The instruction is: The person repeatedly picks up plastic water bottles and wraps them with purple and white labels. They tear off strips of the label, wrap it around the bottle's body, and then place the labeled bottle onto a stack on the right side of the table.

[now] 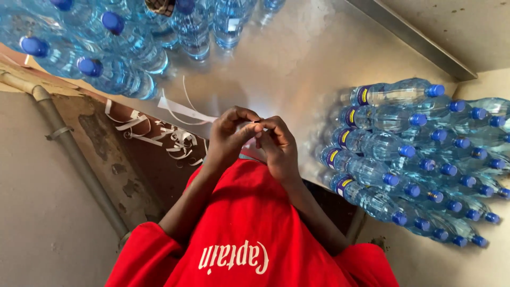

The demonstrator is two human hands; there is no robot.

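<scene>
My left hand [229, 134] and my right hand [280, 148] meet fingertip to fingertip over the near edge of a shiny metal table [287, 58], just above my red shirt [249, 228]. Both pinch one small item [257, 124] between thumbs and forefingers; it is too small to identify. A long white paper strip [183, 110] lies on the table just left of my left hand. Clear water bottles with blue caps lie stacked on their sides [393, 143] to the right of my right hand.
More blue-capped water bottles [111, 58] crowd the table's far left. Curled white paper strips [159, 135] litter the brown floor below the table edge. A grey pipe [69, 143] runs along the wall on the left. A metal rail [414, 37] borders the table's far right.
</scene>
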